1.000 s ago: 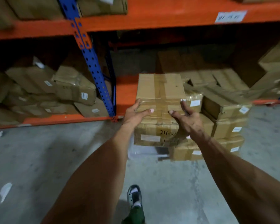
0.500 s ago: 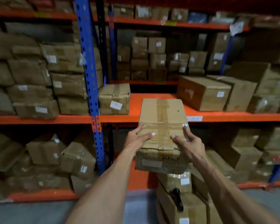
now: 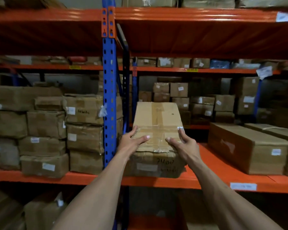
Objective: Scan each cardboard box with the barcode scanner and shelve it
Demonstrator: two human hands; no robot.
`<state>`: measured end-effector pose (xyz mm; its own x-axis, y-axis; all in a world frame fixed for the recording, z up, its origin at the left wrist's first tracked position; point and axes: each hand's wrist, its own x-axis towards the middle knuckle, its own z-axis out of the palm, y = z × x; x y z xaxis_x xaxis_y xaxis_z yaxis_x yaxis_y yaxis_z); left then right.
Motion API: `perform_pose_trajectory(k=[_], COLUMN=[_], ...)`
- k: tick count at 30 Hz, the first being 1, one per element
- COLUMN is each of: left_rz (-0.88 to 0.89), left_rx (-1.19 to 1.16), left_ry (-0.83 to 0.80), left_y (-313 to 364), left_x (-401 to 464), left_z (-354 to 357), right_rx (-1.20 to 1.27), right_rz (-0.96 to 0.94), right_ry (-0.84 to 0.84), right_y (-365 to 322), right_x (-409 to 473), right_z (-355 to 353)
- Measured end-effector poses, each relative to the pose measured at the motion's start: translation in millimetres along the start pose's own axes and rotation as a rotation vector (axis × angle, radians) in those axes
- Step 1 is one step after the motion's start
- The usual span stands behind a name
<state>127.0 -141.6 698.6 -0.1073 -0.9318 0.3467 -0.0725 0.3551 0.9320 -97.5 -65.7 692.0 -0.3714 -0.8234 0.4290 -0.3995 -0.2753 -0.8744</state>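
Box (image 3: 156,130) sits lengthwise on orange shelf (image 3: 223,170) just right of blue post (image 3: 109,103), left hand (image 3: 131,143) at 9 and right hand (image 3: 183,143) at 3 clamping its near top corners, fingers curled over edges, probably to slide it deeper.

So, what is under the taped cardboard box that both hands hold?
The taped cardboard box appears to rest on the orange shelf. Left hand and right hand grip its near corners; its underside is hidden.

Dim, soft blur, edges bowed, shadowed
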Motion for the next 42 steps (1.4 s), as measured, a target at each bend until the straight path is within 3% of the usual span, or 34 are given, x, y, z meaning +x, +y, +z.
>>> perform_pose_trajectory(k=[6, 13, 15, 19, 21, 24, 28, 31, 34, 37, 42], left_rz=[-0.077, -0.058, 0.109, 0.891, 1.037, 0.968, 0.719, 0.644, 0.662, 0.782, 0.796], left_rx=[0.043, 0.095, 0.221, 0.959, 1.171, 1.333, 1.309, 1.399, 1.352, 1.317, 1.394], left_ry=[0.071, 0.134, 0.216, 0.322, 0.333, 0.343, 0.301, 0.279, 0.325, 0.244, 0.199], left_y=[-41.6, -56.3, -53.1, -71.9, -89.7, -111.8, -86.7, -75.6, -89.8, -115.8, -129.0], left_x=[87.7, 130.3, 121.9, 112.6, 108.9, 106.0, 121.0, 131.7, 129.5, 126.5, 147.6], left_z=[-42.3, -50.2, -41.8, -39.6, -42.3, -43.8, -37.0, -36.3, -32.8, -32.2, -52.8], right_rx=[0.117, 0.211, 0.195, 0.089, 0.042, -0.005, -0.031, -0.278, -0.540, -0.648, -0.805], right_rz=[0.029, -0.100, -0.183, -0.406, -0.481, -0.485, -0.433, -0.620, -0.825, -0.840, -0.873], right_ry=[-0.070, 0.064, 0.124, 0.210, 0.209, 0.205, 0.182, 0.174, 0.192, 0.203, 0.161], right_y=[27.6, 45.4, 47.5, 48.9, 52.0, 51.0, 26.0, 31.8, 89.0, 147.3, 139.5], right_x=[77.3, 119.7, 122.6, 124.6, 124.6, 130.4, 160.6, 171.7, 142.7, 110.8, 124.5], right_z=[84.7, 124.1, 129.1, 134.4, 135.6, 137.7, 137.9, 139.4, 153.4, 169.8, 181.7])
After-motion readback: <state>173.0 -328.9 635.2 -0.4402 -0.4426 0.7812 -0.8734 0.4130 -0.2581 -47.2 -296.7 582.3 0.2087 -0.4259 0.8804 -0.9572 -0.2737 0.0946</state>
